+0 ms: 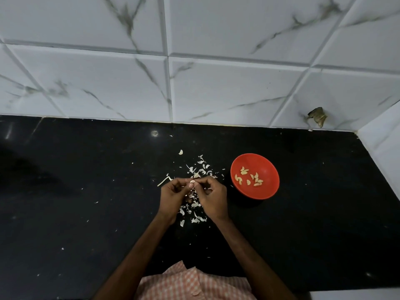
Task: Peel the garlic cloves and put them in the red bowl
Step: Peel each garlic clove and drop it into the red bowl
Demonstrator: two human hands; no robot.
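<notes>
Red bowl (pixel 267 189) is sitting near the right hand (pixel 213 197), which, together with the left hand (pixel 173 192), is pinching one garlic clove (pixel 192 181) amid scattered skins (pixel 195 218).

We take this for a kitchen: a black stone bench (pixel 86 191) meets a far wall of white marble-veined tiles (pixel 227 87), with garlic skins (pixel 201 167) strewn beside a red bowl (pixel 267 191) of peeled cloves (pixel 256 179)

The bench (pixel 86 191) was glossy black with white flecks. The bowl (pixel 267 188) was red, the cloves (pixel 244 172) in it pale yellow, the skins (pixel 202 171) white. The wall tiles (pixel 238 87) were white with grey veins, and the shirt (pixel 190 284) orange-and-white check.
</notes>
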